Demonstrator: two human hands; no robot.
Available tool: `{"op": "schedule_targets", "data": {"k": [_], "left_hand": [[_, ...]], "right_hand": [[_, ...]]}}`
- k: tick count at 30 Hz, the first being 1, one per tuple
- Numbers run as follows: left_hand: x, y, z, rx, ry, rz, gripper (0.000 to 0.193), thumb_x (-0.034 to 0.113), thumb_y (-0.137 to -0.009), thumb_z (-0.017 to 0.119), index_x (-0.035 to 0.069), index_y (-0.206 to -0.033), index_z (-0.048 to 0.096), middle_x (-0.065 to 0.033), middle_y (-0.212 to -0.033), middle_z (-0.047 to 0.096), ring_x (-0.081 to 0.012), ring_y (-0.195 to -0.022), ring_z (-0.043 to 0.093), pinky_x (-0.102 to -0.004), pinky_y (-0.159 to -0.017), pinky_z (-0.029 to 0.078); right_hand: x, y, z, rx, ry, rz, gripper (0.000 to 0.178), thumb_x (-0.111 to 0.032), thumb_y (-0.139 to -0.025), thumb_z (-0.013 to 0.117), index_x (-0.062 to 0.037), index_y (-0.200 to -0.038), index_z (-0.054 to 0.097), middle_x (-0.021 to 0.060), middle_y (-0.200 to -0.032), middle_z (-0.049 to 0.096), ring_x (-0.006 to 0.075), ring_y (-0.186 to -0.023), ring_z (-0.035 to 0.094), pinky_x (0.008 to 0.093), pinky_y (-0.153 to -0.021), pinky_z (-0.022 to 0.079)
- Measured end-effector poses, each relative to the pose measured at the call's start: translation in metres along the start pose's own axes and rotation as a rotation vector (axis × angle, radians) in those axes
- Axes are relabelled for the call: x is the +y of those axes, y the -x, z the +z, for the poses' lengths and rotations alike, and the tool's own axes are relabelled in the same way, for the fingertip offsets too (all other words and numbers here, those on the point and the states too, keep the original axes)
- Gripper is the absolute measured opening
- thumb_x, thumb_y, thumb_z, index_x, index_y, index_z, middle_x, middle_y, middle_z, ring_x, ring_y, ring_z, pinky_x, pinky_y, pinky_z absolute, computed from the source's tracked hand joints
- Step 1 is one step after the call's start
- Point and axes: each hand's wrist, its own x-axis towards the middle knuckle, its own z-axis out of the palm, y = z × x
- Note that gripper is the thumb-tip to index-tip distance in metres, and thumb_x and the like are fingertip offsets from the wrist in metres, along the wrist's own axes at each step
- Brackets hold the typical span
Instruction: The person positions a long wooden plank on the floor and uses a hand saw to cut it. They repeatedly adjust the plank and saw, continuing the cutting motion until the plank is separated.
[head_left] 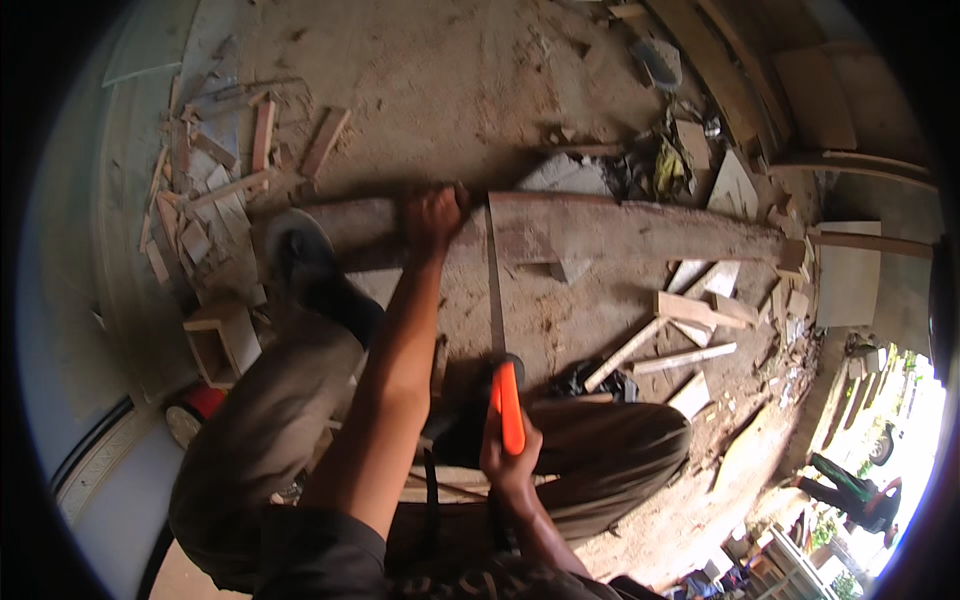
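Observation:
A long, worn wooden plank [640, 228] lies crosswise in front of me. My left hand [435, 215] presses on it left of the middle, its fingers curled over the far edge. In my right hand [508, 462] is the orange handle of a handsaw [512, 410]. From there the thin blade runs away from me and meets the plank just right of my left hand, seen nearly edge-on. A foot in a dark shoe [298, 250] rests on the plank's left part. Most of my right fingers are hidden behind the handle.
Scrap wood strips [215, 170] lie heaped at the far left, with a small open wooden box [222, 340] nearer. More offcuts [695, 320] are scattered to the right. A crumpled bag [670, 168] lies beyond the plank. Another person [855, 495] is at the far right, outdoors.

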Motion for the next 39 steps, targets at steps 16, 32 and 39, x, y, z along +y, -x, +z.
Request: {"op": "schedule_targets", "data": {"k": [16, 32, 39], "left_hand": [[0.002, 0.016, 0.003, -0.056, 0.087, -0.031, 0.017, 0.023, -0.088, 0.057, 0.011, -0.079, 0.065, -0.0105, -0.076, 0.065, -0.0300, -0.073, 0.064, -0.0478, -0.088, 0.048], [-0.017, 0.038, 0.009, 0.078, 0.107, 0.098, 0.028, 0.026, -0.096, 0.047, 0.009, -0.088, 0.068, -0.0117, -0.084, 0.069, -0.0296, -0.080, 0.067, -0.0490, -0.092, 0.044], [-0.006, 0.020, 0.001, -0.079, 0.023, 0.080, 0.024, 0.023, -0.090, 0.054, 0.010, -0.075, 0.068, -0.0100, -0.075, 0.068, -0.0278, -0.077, 0.066, -0.0467, -0.091, 0.047]], "right_hand": [[0.024, -0.013, 0.012, -0.033, -0.048, 0.033, 0.031, -0.022, -0.098, 0.054, 0.0039, -0.112, 0.061, 0.0041, -0.081, 0.061, 0.0062, -0.071, 0.054, 0.0229, -0.062, 0.045], [0.041, -0.046, 0.030, -0.124, -0.011, 0.118, 0.037, -0.022, -0.096, 0.049, 0.0067, -0.116, 0.059, 0.0050, -0.076, 0.062, 0.0084, -0.069, 0.056, 0.0228, -0.060, 0.045], [0.021, -0.109, 0.038, -0.048, -0.087, 0.290, 0.023, -0.017, -0.094, 0.053, -0.0016, -0.077, 0.054, -0.0037, -0.062, 0.047, 0.0053, -0.057, 0.042, 0.0269, -0.048, 0.035]]}}
